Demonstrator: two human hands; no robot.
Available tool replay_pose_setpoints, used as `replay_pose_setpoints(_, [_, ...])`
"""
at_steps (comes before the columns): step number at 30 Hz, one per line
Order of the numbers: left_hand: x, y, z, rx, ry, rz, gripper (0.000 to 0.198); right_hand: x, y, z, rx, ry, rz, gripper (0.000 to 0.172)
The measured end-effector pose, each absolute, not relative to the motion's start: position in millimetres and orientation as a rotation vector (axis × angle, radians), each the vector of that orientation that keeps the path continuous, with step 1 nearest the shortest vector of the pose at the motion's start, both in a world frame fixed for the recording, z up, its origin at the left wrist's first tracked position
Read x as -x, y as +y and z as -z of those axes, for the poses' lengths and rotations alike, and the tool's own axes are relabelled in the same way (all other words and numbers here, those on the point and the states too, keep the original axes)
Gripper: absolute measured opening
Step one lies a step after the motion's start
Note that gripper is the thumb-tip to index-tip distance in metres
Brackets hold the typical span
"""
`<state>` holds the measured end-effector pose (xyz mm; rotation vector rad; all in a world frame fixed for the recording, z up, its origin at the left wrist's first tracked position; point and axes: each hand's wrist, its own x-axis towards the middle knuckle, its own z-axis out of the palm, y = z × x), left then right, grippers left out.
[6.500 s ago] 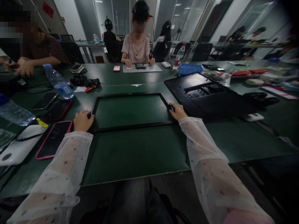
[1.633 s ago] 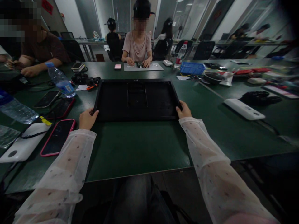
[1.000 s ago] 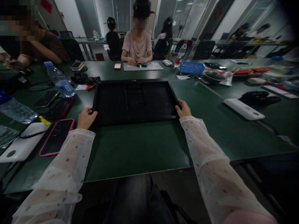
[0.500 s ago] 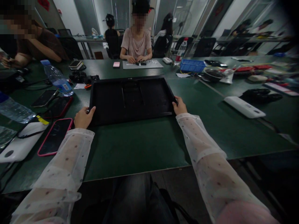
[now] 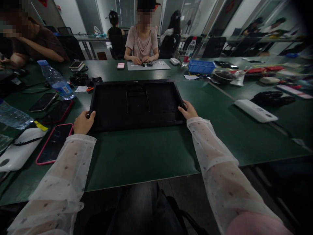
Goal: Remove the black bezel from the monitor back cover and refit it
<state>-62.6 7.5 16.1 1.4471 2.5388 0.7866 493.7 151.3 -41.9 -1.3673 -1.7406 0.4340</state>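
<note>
A large black monitor back shell [image 5: 137,104] lies hollow side up on the green table [image 5: 146,153], with a black frame seated on its rim. My left hand [image 5: 83,122] grips its near left corner, fingers curled over the edge. My right hand [image 5: 187,110] grips the right edge near the front corner, thumb on top. Both arms wear sheer white spotted sleeves.
Left of the shell lie a pink-cased phone [image 5: 53,144], two dark phones [image 5: 43,101], a white power bank [image 5: 17,153] and water bottles [image 5: 55,80]. A white box [image 5: 255,110] and a blue tray [image 5: 201,66] sit to the right. A person [image 5: 142,40] works opposite; another person's arm [image 5: 34,52] rests far left.
At first I held an empty black frame, with the shell lying to the right. Now shell and frame sit together before me. In the last second it shifted slightly left; my left hand closed on its corner.
</note>
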Motion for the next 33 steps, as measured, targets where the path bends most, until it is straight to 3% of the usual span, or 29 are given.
replay_pose_setpoints(6, [56,5,-17,-1.520,2.539,-0.796,0.055,-486,148,36,1.396,-1.628,-0.553,0.067])
replay_pose_setpoints(19, [58,5,-15,-1.525,2.535,-0.792,0.056,-487,145,34,1.476,-1.683,-0.316,0.053])
replay_pose_setpoints(33, [57,2,-22,-1.454,2.586,-0.663,0.047,-498,153,35,1.572,-1.708,-0.380,0.059])
